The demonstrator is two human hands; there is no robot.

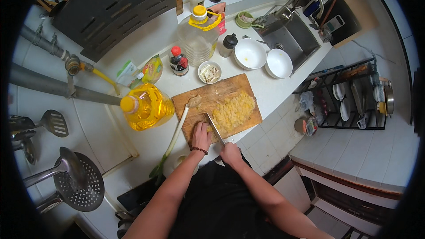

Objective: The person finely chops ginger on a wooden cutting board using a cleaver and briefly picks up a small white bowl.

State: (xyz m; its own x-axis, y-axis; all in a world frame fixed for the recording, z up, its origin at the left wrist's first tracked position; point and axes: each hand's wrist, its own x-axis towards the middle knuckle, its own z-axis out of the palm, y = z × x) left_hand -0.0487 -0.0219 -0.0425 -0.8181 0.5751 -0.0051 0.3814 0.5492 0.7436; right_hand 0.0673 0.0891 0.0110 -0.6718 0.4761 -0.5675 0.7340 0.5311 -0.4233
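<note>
My right hand (231, 154) grips the handle of a kitchen knife (216, 129), its blade slanting up and left over the wooden cutting board (229, 84). Just left of the blade, my left hand (201, 136) holds a piece of yellow food (209, 128) against the board, fingers bent; most of that piece is hidden. Right of the blade spreads a broad heap of finely chopped yellow food (234, 109). A pale, soft-looking lump (194, 101) lies near the board's far left. A long green onion or leek (177, 131) rests across the left edge, its green end on the counter.
Left of the board stands a large bottle of yellow oil (149, 106). Beyond it are a small bowl of sliced pieces (209, 72), a red-capped sauce bottle (179, 61) and a big clear jug (198, 39). Two white bowls (250, 54) sit near the sink (295, 35). Ladles (71, 169) hang left.
</note>
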